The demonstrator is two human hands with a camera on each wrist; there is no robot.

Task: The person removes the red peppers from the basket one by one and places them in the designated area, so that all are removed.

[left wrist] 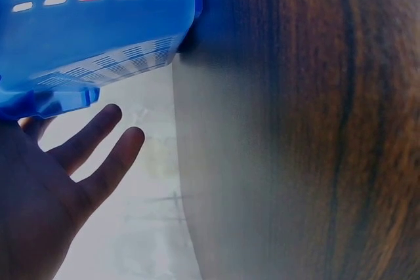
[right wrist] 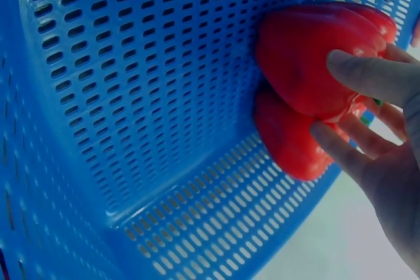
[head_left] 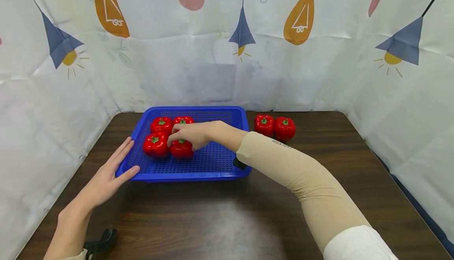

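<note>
A blue perforated plastic basket (head_left: 213,175) holds several glossy red bell peppers with green stems, grouped in its left half. My right hand (head_left: 193,133) reaches in from the right and grips the front right bell pepper (head_left: 181,150) from above. In the right wrist view the thumb (right wrist: 371,75) lies on one side of that pepper, with the fingers around its stem end. Another pepper (right wrist: 289,139) sits right beside it. My left hand (head_left: 108,175) is at the basket's left rim, fingers straight and spread, the thumb over the front left corner.
Two more red bell peppers (head_left: 264,125) stand side by side on the dark wooden table (head_left: 220,220), to the right of the basket. A white printed cloth (head_left: 198,75) hangs behind and along both sides. A black strap (head_left: 103,242) is on the left wrist.
</note>
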